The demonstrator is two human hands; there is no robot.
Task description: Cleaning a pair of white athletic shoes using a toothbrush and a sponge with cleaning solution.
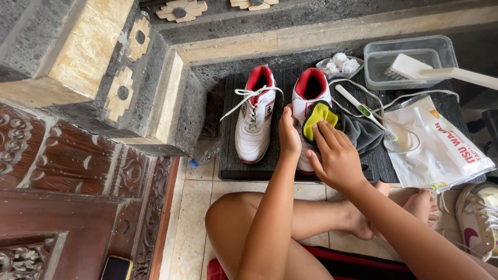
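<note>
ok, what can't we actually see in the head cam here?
- Right shoe: its front half is hidden by the left hand, the right hand and the yellow-grey cloth.
- Phone: cut off by the bottom edge.
- Third shoe: cut off by the right edge.
- Brush bristles: blurred behind the clear tub wall.
</note>
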